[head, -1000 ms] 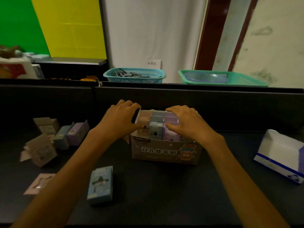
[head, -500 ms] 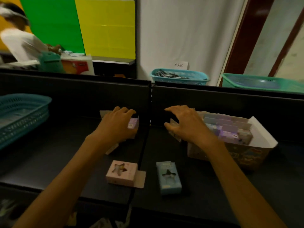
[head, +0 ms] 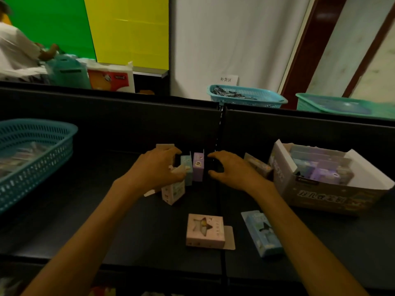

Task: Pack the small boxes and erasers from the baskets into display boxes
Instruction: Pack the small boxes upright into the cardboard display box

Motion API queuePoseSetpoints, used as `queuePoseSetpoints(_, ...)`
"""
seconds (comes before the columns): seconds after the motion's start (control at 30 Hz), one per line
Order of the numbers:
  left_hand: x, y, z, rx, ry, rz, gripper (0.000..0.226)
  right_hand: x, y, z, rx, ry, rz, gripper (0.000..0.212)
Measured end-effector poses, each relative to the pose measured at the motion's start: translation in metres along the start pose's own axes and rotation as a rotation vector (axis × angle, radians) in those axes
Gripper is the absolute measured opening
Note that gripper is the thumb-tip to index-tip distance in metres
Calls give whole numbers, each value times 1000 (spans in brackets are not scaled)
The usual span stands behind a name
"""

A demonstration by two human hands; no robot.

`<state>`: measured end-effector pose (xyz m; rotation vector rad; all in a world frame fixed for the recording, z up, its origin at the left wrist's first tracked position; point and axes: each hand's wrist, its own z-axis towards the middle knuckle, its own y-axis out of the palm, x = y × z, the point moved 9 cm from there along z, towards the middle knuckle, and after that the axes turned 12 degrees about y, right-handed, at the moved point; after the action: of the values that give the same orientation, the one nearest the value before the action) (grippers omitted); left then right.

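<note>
Three small boxes stand together at the back of the black table: a pink box (head: pixel 173 191) with an open flap, a blue box (head: pixel 186 167) and a purple box (head: pixel 198 168). My left hand (head: pixel 157 170) hovers over the pink box, fingers curved, with the thumb on its top flap. My right hand (head: pixel 232 170) is just right of the purple box, thumb and fingers spread, holding nothing. A display box (head: pixel 320 198) at the right holds several small boxes in rows. Another pink box (head: pixel 205 230) and a light blue box (head: pixel 264 235) lie flat near the front.
A teal basket (head: pixel 38 154) with packets sits at the left. A black partition (head: pixel 128 124) runs behind the table, with a blue basket (head: pixel 245 97) and a green basket (head: pixel 342 105) beyond it. A person (head: pixel 17 52) works at the back left. A beige box (head: pixel 256 165) lies beside the display box.
Both hands left the display box and moved left to the standing boxes. The view swung left with them. My right hand has closed in on the purple box.
</note>
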<state>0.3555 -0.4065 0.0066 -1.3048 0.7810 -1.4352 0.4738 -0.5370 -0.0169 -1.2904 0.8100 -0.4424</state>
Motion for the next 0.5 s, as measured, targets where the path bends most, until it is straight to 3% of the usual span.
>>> queuePoseSetpoints(0.3,-14,31,-6,-157,-35,-132,53,-16,28,29,-51,-21,20,55)
queuePoseSetpoints(0.5,-10,26,0,-95,26,-198,53,2,20,29,-29,4,146,28)
